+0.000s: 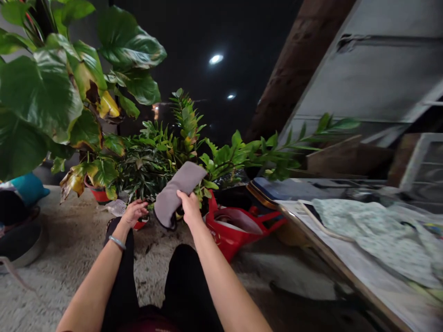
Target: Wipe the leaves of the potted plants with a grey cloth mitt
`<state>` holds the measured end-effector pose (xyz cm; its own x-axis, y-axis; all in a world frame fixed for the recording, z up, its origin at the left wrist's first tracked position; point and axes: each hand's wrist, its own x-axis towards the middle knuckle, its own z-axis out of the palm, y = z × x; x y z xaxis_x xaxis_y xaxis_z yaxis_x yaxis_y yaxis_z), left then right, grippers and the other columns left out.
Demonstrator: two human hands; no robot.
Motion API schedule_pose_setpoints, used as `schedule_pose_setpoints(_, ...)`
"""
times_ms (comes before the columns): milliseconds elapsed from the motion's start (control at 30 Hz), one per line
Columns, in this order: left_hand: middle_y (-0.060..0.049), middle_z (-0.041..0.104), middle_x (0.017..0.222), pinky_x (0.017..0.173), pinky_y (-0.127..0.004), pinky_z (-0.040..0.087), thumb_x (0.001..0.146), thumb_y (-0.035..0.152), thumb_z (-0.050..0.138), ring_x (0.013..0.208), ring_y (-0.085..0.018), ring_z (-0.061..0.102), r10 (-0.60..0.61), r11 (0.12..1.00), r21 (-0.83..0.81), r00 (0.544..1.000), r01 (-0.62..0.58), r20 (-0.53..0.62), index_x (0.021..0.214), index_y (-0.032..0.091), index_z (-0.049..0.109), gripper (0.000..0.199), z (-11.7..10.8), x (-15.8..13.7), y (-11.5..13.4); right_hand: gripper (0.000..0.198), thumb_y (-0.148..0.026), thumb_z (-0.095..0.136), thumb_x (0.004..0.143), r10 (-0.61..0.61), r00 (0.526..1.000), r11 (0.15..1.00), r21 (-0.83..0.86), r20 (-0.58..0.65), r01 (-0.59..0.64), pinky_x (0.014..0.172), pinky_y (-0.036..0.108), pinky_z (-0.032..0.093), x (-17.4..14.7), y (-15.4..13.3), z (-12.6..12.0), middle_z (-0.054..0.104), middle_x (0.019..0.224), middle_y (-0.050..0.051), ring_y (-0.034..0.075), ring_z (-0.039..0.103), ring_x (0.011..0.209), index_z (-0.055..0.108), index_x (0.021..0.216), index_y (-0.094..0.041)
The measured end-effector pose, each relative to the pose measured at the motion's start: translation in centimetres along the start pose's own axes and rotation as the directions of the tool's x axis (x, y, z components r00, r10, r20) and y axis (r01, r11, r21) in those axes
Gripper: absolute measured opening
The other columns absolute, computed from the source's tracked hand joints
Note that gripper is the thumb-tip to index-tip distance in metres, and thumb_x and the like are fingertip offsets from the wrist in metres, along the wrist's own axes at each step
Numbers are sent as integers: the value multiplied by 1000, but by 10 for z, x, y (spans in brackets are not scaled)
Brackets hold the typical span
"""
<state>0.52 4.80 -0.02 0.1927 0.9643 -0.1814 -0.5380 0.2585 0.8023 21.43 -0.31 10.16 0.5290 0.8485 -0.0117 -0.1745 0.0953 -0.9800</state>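
My right hand [191, 206] pinches a grey cloth piece [183, 180], soft and padded with a dark edge, shaped somewhat like a sleep mask. It is held up in front of the potted plants, tilted up to the right. My left hand [134, 212], with a pale bangle [117, 242] at the wrist, is to the left of the cloth and apart from it. Its fingers are loosely bent and nothing shows in them. Beyond that hand lies a whitish lacy item [116, 207]. Close to my right forearm stands an open red bag [235, 230].
Large leafy plants [41, 92] rise at the left, and lower green plants [152, 152] line the back. A basin [24, 244] with dark and teal things sits at far left. On the right, a table [367, 267] bears a pale patterned cloth [367, 230].
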Motion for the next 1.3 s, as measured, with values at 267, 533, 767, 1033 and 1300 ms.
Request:
schedule_pose_setpoints(267, 0, 69, 86, 70, -30, 55, 66, 13, 72, 66, -13, 64, 129, 960, -190, 929, -205, -346, 92, 21, 56, 32, -26, 6, 13, 21, -40, 77, 51, 190, 977, 980, -72, 96, -184, 60, 39, 50, -66, 59, -28, 73, 68, 6, 30, 67, 68, 69, 65, -27)
schedule_pose_setpoints(533, -8, 74, 100, 87, -38, 53, 69, 25, 72, 104, -26, 64, 193, 957, -192, 971, -218, -140, 79, 18, 71, 12, -30, -6, 26, 35, -43, 80, 62, -45, 994, 999, 2, 97, 45, 76, 35, 52, -48, -12, -22, 76, 83, 2, 24, 67, 81, 72, 88, -22)
schedule_pose_setpoints(767, -11, 73, 112, 81, -31, 50, 62, 17, 81, 102, -25, 64, 39, 995, 93, 997, -32, -70, 106, 17, 76, 44, -24, -1, 3, 28, -41, 75, 54, 169, 973, 980, 82, 160, -184, 79, 38, 55, -32, -3, 31, 76, 79, 2, 28, 69, 88, 66, 76, -25)
schedule_pose_setpoints(1033, -8, 71, 99, 73, -29, 50, 60, 14, 77, 84, -19, 63, 46, 996, 85, 995, -39, -92, 95, 15, 75, 35, -31, 9, 0, 36, -39, 83, 56, 192, 927, 980, -5, 321, -201, 79, 39, 56, -93, -15, 7, 78, 85, 5, 28, 71, 83, 73, 86, -22)
schedule_pose_setpoints(1300, -3, 70, 74, 62, -25, 44, 63, 11, 71, 66, -15, 59, 61, 997, 40, 995, -58, -75, 83, 12, 74, 21, -22, 6, -5, 26, -39, 74, 55, 245, 930, 957, 83, 273, -277, 68, 37, 57, -42, 0, 57, 74, 68, 4, 27, 71, 75, 69, 73, -21)
